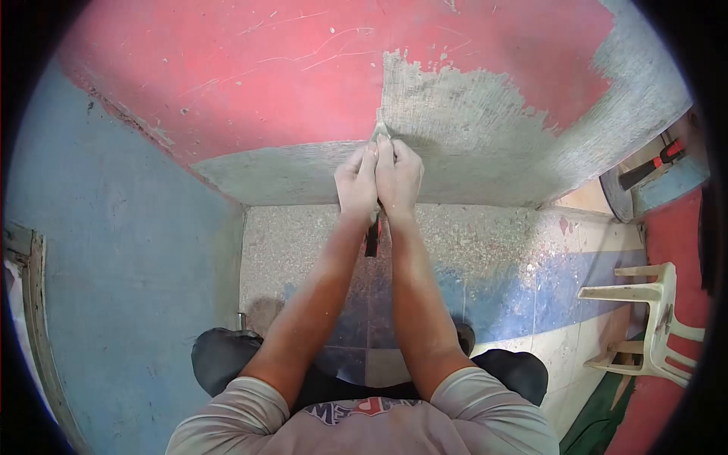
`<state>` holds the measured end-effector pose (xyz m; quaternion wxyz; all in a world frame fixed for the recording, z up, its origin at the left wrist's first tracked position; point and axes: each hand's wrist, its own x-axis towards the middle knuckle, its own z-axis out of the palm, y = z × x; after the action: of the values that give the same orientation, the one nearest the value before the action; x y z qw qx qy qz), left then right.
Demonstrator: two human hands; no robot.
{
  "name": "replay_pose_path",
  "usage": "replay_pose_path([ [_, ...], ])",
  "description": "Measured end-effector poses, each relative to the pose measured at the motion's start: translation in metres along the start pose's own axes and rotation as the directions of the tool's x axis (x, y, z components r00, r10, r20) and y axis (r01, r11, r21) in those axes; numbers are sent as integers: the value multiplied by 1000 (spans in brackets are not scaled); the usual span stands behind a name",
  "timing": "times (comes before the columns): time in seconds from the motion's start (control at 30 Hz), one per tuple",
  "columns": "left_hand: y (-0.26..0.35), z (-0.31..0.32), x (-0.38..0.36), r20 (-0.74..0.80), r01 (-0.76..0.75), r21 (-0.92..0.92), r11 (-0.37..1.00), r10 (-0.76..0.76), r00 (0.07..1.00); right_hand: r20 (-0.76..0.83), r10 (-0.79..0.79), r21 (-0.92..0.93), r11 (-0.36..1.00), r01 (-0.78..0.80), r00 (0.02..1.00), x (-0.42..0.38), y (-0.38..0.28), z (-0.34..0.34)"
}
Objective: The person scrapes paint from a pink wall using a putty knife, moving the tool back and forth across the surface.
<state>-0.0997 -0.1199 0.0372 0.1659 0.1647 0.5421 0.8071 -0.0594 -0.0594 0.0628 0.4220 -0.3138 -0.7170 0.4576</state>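
My left hand (356, 180) and my right hand (399, 176) are closed side by side around a paint scraper (381, 130). Its pale blade pokes out above my fingertips and meets the wall (288, 83). Below my wrists the dark and red end of its handle shows; my hands hide the middle part. Pink paint covers the wall to the upper left of the blade. To the right lies a bare grey scraped patch (455, 106) with a ragged upper edge. White dust coats both hands.
Paint flakes litter the floor (493, 250) below the wall. A blue wall (129, 250) stands close on the left. At right are a tipped white plastic chair (660, 318) and a tool with a black and red handle (652, 168). My dark-clad knees flank my arms.
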Motion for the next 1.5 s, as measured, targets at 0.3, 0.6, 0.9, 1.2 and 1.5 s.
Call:
replay_pose_path([
  [0.3,-2,0,2,-16,-13,47,999,14,1000,11,-26,2,1000,26,1000,2,0,-1],
  [0.6,-40,-22,-12,-82,68,67,995,-62,995,51,161,-66,985,-158,986,-31,36,14],
  [0.9,-21,-17,4,-28,-13,35,999,14,1000,-32,-31,13,999,32,999,-8,-3,10],
  [1.2,14,-9,-2,-22,-13,62,998,15,1000,-3,-29,0,1000,29,1000,-4,-19,4],
  [1.5,-18,-17,-11,-64,101,40,994,-98,993,20,47,-44,998,-46,999,-20,21,12],
])
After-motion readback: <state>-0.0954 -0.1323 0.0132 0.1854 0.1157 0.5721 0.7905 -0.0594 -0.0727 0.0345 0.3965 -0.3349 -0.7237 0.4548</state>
